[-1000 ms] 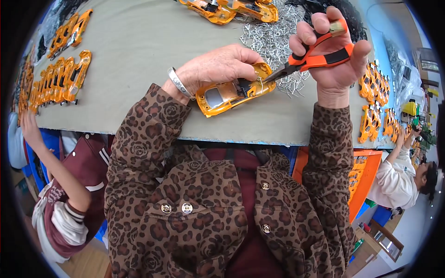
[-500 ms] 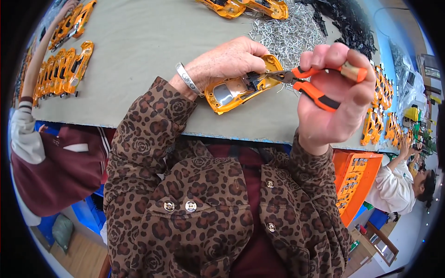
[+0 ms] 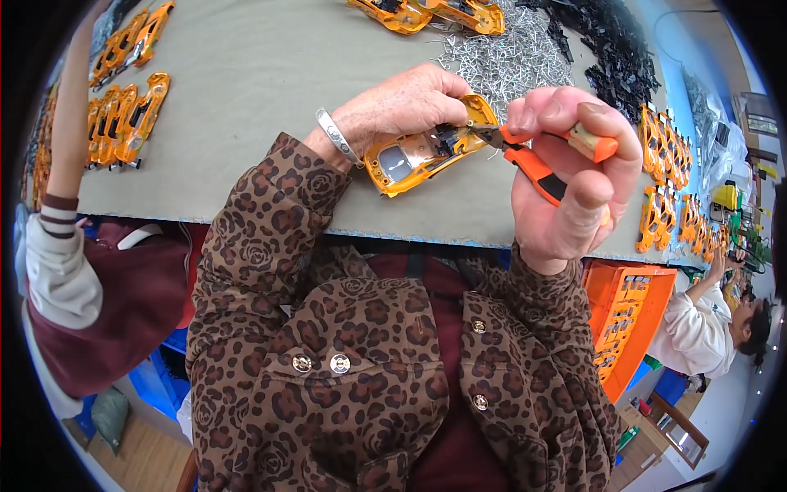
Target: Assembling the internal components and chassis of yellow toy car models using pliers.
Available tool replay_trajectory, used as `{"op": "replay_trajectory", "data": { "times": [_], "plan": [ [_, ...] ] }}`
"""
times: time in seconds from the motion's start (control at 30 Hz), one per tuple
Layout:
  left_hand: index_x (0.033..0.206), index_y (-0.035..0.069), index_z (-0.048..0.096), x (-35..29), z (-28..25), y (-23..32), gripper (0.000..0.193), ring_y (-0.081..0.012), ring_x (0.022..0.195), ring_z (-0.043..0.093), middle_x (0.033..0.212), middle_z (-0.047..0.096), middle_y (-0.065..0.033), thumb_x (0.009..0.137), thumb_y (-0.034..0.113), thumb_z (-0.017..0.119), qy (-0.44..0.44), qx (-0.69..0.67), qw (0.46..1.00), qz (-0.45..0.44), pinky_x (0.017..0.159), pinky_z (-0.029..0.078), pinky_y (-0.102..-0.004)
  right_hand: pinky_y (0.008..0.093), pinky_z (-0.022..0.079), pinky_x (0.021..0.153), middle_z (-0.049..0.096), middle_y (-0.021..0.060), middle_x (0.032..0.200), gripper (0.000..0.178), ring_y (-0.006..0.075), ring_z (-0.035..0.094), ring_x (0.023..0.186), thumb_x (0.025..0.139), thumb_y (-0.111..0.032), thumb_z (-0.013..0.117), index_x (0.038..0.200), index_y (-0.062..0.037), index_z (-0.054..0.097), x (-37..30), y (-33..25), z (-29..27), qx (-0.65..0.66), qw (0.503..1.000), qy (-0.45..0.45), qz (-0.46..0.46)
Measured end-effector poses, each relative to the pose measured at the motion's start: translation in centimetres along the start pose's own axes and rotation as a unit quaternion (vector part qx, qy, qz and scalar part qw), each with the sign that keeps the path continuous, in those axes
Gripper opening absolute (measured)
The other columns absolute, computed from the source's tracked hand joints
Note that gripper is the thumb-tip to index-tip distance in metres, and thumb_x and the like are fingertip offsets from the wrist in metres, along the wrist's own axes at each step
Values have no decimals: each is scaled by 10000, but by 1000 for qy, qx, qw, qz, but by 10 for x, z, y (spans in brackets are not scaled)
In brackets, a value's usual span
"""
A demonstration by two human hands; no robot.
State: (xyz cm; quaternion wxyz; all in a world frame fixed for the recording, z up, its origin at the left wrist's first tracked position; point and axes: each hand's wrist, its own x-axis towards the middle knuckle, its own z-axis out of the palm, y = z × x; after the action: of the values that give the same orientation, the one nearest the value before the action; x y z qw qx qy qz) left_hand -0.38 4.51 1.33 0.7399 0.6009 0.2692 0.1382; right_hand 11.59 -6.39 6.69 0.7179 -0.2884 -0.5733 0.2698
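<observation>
My left hand (image 3: 414,102) is closed on an orange toy car body shell (image 3: 410,174), tilted over the table with its hollow inside up. Black parts (image 3: 443,144) and a clear window piece sit inside the shell. My right hand (image 3: 574,168) grips needle-nose pliers (image 3: 537,170) with orange and black handles. The plier tips reach into the shell by my left fingertips; what they pinch is too small to make out. A pile of thin bent metal pieces (image 3: 516,61) lies just beyond both hands.
More orange shells (image 3: 467,15) lie at the far edge, with rows at left (image 3: 123,119) and right (image 3: 656,213). Black small parts (image 3: 619,57) are heaped at far right. An orange crate (image 3: 631,328) stands below the table's right edge. Co-workers (image 3: 106,287) sit on either side.
My right hand has shifted slightly left and its fingers have curled closer round the pliers. The shell stays nearly in place. The left co-worker's arm has moved.
</observation>
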Motion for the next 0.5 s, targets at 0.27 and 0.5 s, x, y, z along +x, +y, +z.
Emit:
{"op": "replay_trajectory", "data": {
  "times": [0.27,0.5],
  "plan": [
    [903,-44,625,3,-4,-2,190,-84,652,540,726,590,-25,759,51,547,-1,-10,1000,1,577,454,-254,402,432,761,532,112,1004,466,229,500,866,878,-410,582,1158,-51,487,-3,-2,8,-36,999,-10,-7],
    [932,-41,632,2,-4,2,214,-84,672,553,752,607,-33,758,55,552,-11,19,1000,6,594,464,-249,403,424,744,521,95,991,518,226,486,857,864,-487,561,1166,-70,503,10,-2,-18,26,996,-89,6]
  ]
}}
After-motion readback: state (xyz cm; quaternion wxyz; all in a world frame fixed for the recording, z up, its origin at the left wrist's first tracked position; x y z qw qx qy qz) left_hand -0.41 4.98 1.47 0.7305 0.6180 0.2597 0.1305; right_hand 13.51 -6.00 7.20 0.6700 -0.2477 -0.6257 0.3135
